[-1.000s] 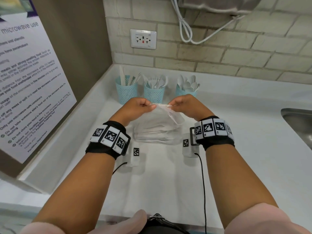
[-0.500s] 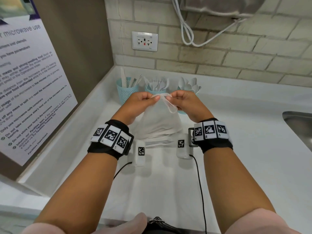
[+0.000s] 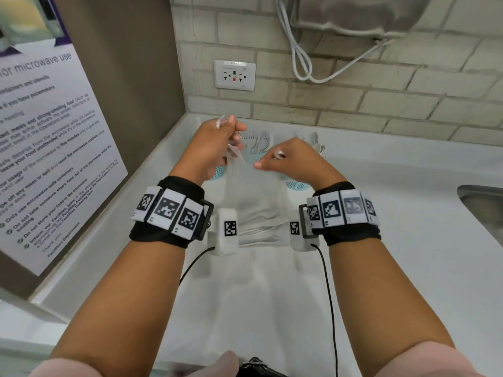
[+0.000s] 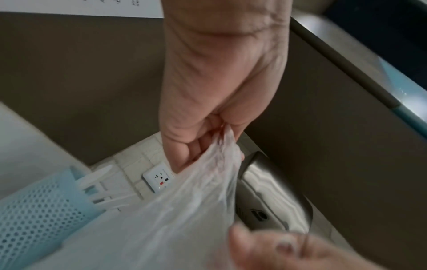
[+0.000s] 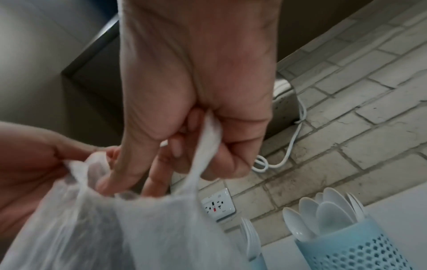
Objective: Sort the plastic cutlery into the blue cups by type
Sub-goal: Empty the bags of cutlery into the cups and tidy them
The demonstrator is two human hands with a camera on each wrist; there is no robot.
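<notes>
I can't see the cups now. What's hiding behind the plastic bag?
Behind the plastic bag, held by both hands, peek blue cups with forks and spoons. The cups' fronts are mostly covered.

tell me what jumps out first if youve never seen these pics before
Two hands are raised over a white counter, the left hand and right hand each gripping the top of a thin clear plastic bag that hangs between them. Behind the bag, against the brick wall, stand blue perforated cups; the one with white spoons shows best in the right wrist view. A white wall socket sits above them.
</notes>
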